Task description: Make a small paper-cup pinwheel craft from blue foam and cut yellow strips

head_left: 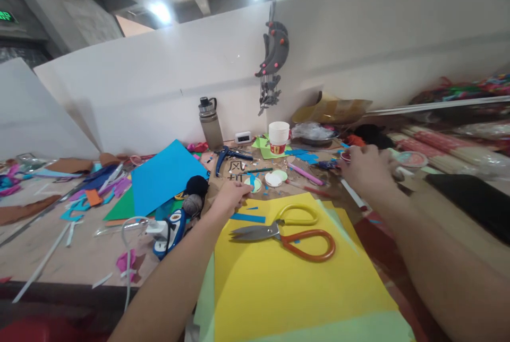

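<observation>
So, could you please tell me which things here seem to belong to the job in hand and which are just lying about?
Probably in the job:
- round disc at the left hand
- blue paper strip
- scissors, on the yellow paper

Probably just lying about:
- drink bottle
- paper cups
- black ball
</observation>
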Action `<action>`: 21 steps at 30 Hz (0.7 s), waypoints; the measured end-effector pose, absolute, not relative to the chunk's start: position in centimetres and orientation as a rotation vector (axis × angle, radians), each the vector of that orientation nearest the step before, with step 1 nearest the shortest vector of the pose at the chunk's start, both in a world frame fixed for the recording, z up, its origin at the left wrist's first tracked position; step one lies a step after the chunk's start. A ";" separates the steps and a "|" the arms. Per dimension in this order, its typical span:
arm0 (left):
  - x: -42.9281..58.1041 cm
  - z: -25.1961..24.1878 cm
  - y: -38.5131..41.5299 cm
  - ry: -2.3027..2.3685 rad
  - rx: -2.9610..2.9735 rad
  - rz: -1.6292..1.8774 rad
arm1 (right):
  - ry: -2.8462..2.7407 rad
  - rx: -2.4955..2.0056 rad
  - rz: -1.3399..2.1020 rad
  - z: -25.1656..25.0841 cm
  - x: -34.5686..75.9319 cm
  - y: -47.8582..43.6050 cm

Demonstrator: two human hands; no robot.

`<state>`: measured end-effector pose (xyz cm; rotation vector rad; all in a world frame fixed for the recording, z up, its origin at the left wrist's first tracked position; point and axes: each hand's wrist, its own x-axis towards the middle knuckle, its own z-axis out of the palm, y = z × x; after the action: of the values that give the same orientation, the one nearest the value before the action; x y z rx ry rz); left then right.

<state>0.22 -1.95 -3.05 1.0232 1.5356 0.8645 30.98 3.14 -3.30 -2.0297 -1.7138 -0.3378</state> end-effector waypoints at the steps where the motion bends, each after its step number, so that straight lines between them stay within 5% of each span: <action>1: 0.3 -3.0 -2.0 1.530 1.003 0.854 | -1.773 -1.884 -0.286 -3.0 29.6 2.8; 7: 0.7 -3.6 -2.0 1.403 0.935 0.927 | -2.141 -1.089 0.248 -2.7 21.4 0.4; 21: 0.8 -4.2 -2.0 1.376 0.972 0.852 | -2.325 -1.026 0.293 -4.5 17.3 1.0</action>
<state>0.83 -1.98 -4.16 0.9721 1.3757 0.8517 17.29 1.04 -4.45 -1.0263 -2.3248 0.2927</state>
